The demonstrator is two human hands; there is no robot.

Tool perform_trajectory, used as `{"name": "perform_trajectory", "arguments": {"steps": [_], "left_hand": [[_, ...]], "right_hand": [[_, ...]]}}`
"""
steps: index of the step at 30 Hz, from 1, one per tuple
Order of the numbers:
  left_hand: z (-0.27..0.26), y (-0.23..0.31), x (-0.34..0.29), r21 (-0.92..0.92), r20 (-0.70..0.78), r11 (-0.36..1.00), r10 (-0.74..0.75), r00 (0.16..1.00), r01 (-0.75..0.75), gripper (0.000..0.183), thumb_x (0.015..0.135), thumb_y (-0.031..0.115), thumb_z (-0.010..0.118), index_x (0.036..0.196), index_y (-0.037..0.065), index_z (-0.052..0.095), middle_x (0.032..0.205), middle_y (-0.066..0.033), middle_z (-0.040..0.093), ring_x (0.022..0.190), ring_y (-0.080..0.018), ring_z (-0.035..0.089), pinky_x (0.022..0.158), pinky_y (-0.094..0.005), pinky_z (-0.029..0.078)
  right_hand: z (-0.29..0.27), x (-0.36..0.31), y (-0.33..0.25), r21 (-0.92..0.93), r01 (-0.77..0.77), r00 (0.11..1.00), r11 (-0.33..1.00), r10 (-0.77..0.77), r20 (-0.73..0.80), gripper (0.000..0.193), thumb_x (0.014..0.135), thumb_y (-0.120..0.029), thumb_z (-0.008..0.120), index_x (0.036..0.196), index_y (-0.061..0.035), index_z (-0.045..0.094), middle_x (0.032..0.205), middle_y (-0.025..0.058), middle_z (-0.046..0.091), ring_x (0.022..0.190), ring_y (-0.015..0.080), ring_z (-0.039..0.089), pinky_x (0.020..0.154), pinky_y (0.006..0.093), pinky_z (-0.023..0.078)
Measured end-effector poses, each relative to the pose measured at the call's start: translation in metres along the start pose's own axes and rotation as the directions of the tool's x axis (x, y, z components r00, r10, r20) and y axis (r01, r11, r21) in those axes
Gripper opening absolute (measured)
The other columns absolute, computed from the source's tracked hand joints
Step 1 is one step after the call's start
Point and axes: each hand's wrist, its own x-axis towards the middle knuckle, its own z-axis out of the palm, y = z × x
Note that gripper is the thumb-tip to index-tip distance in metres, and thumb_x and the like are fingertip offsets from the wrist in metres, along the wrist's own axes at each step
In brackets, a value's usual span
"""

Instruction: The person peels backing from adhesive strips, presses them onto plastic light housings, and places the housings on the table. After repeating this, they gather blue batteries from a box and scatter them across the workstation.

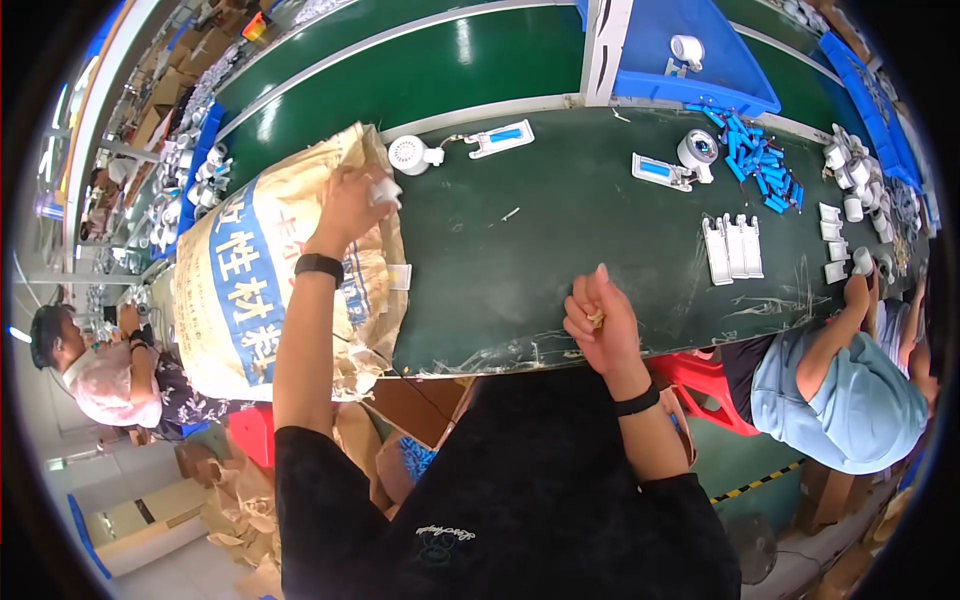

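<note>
My left hand (348, 208) reaches over the mouth of a large paper sack (218, 295) with blue and tan printing. Its fingers are closed around a small white plastic part (385, 192), mostly covered by the hand. Another white piece (400, 277) sticks out at the sack's edge below. My right hand (603, 318) hovers above the near side of the green table, fingers curled in and thumb up. Something small and yellowish shows in that palm, too little to name. Just beyond the sack lie a round white fan head (409, 155) and a white handle shell with a blue battery (500, 139), joined by wires.
Right of centre lie another fan head (697, 149), a battery-fitted shell (660, 171), several white shells (733, 249) and a heap of blue batteries (757, 160). A blue bin (690, 85) stands behind. Co-workers sit at right (840, 390) and far left (110, 375).
</note>
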Motion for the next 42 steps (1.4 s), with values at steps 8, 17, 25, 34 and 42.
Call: {"name": "perform_trajectory", "arguments": {"steps": [8, 17, 25, 34, 42], "left_hand": [[-0.017, 0.062, -0.054, -0.211, 0.111, 0.897, 0.416, 0.903, -0.387, 0.051, 0.087, 0.011, 0.076, 0.136, 0.015, 0.062, 0.134, -0.0060, 0.065, 0.131, -0.0316, 0.053, 0.113, -0.0482, 0.035], [-0.021, 0.168, -0.095, -0.875, 0.291, -0.345, 0.184, 0.939, 0.339, 0.050, 0.107, 0.023, 0.052, 0.153, 0.009, 0.041, 0.132, -0.0223, 0.064, 0.110, -0.0301, 0.070, 0.093, -0.0400, 0.060], [-0.011, 0.188, -0.098, -0.837, 0.324, -0.388, 0.214, 0.921, 0.385, 0.050, 0.104, 0.021, 0.059, 0.151, 0.009, 0.046, 0.131, -0.0196, 0.065, 0.109, -0.0242, 0.070, 0.090, -0.0394, 0.061], [-0.014, 0.190, -0.101, -0.871, 0.354, -0.278, 0.212, 0.911, 0.404, 0.048, 0.105, 0.020, 0.057, 0.150, 0.007, 0.047, 0.129, -0.0185, 0.067, 0.113, -0.0221, 0.069, 0.092, -0.0374, 0.060], [-0.011, 0.191, -0.096, -0.855, 0.445, -0.147, 0.286, 0.849, 0.497, 0.045, 0.106, 0.021, 0.056, 0.148, 0.006, 0.051, 0.124, -0.0097, 0.069, 0.106, -0.0151, 0.068, 0.091, -0.0311, 0.057]], "right_hand": [[-0.008, -0.012, 0.015, -0.303, -0.035, 0.997, 0.952, 0.011, -0.081, 0.036, 0.110, -0.035, 0.046, 0.086, -0.0086, 0.052, 0.067, -0.0008, 0.044, 0.046, 0.0054, 0.032, 0.042, 0.0209, 0.027], [0.071, -0.011, -0.018, -0.843, 0.523, 0.725, -0.125, -0.455, 0.517, 0.020, 0.084, -0.008, 0.080, 0.104, -0.0093, 0.078, 0.065, 0.0009, 0.046, 0.054, 0.0105, 0.046, 0.049, 0.0276, 0.035], [0.065, -0.009, -0.017, -0.782, 0.528, 0.669, -0.332, -0.405, 0.624, 0.026, 0.077, -0.007, 0.083, 0.102, -0.0143, 0.079, 0.065, 0.0021, 0.046, 0.051, 0.0161, 0.048, 0.046, 0.0317, 0.037], [0.058, -0.006, -0.008, -0.800, 0.533, 0.675, -0.275, -0.432, 0.598, 0.019, 0.077, -0.003, 0.078, 0.094, -0.0117, 0.078, 0.064, 0.0024, 0.050, 0.052, 0.0161, 0.051, 0.046, 0.0304, 0.039], [0.051, -0.005, -0.021, -0.939, 0.278, 0.925, 0.204, -0.321, 0.204, 0.008, 0.085, -0.004, 0.076, 0.093, -0.0043, 0.076, 0.065, -0.0041, 0.051, 0.060, 0.0045, 0.047, 0.054, 0.0236, 0.036]]}}
